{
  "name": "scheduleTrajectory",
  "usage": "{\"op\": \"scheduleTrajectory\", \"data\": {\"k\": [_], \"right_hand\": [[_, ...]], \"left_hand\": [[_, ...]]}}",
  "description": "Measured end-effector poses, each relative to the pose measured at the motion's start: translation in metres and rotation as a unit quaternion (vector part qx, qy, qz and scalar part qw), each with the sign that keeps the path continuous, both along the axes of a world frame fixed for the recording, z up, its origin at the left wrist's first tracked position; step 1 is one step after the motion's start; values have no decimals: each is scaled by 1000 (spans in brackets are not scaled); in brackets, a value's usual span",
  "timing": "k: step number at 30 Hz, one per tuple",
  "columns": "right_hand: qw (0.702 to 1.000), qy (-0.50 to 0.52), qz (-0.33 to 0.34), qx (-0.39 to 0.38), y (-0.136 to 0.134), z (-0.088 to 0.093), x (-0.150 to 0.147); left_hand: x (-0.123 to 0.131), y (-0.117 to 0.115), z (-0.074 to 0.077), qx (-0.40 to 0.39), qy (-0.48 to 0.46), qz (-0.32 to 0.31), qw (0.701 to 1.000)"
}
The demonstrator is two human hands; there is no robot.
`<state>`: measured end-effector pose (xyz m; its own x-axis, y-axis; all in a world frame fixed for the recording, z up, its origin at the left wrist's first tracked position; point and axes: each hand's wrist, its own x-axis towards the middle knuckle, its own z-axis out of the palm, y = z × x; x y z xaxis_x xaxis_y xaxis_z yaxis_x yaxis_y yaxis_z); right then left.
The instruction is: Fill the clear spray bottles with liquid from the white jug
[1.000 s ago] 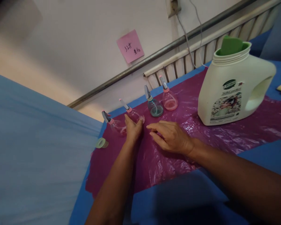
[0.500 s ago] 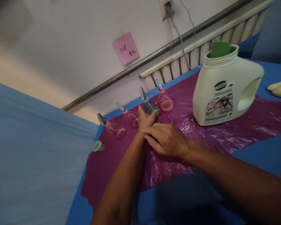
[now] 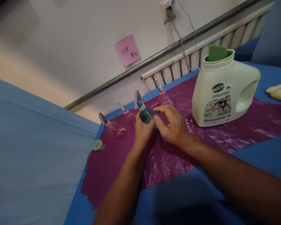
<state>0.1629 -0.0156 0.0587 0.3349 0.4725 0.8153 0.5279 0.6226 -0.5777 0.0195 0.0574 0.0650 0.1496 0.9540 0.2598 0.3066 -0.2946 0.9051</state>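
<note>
Two hands [image 3: 144,128] [image 3: 174,126] hold the teal bottle [image 3: 146,115] near a pink-liquid bottle [image 3: 116,129].

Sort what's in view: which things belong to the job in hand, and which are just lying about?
In the job:
- teal spray bottle, held in the left hand, right hand at its side
- probably the pink-collared spray bottles

Apparently just lying about:
- cream jug
- pale green cup-like piece
- yellow item
</note>
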Motion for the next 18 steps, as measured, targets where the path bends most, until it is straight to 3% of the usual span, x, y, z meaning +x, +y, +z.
{"op": "scheduleTrajectory", "data": {"k": [4, 7, 13, 18], "right_hand": [[998, 30, 22, -43, -2, 0, 0], [997, 20, 42, -66, -6, -1, -6], [989, 52, 62, -126, -10, -5, -12], [984, 41, 68, -159, -11, -11, -13]], "left_hand": [[-12, -51, 2, -15, 24, -24, 999], [-16, -73, -6, -28, 40, -42, 998], [-18, -83, -17, -59, 46, -37, 996], [-20, -88, -16, -58, 54, -39, 996]]}}
